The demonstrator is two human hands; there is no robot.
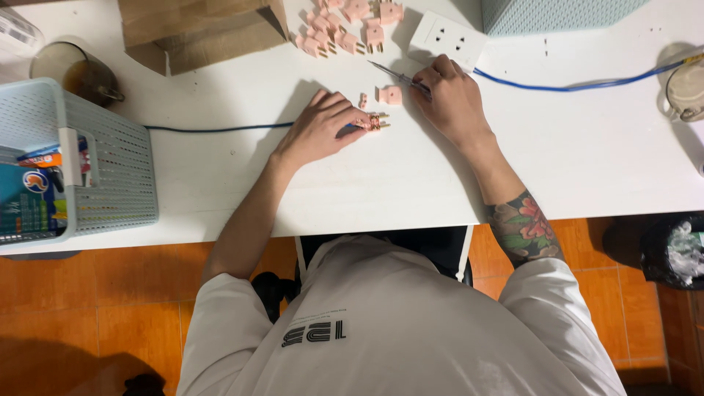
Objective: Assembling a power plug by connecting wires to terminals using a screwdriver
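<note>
The person's white shirt (396, 323) is filling the six o'clock edge, closest to the lens, with both forearms reaching up onto the white table (587, 154). The left hand (319, 128) is lying palm down near the centre, its fingers curled and pinching a pink plug (375, 122) whose brass prongs are pointing toward three o'clock. The right hand (451, 99) is sitting just at two o'clock of that plug, fingers closed around a thin screwdriver (392, 73) angled toward eleven o'clock. A loose pink plug half (391, 94) is lying between the hands. More pink plugs (348, 26) are heaped at twelve o'clock beside a white socket strip (447, 37). A grey basket (110, 161) is standing at nine o'clock.
</note>
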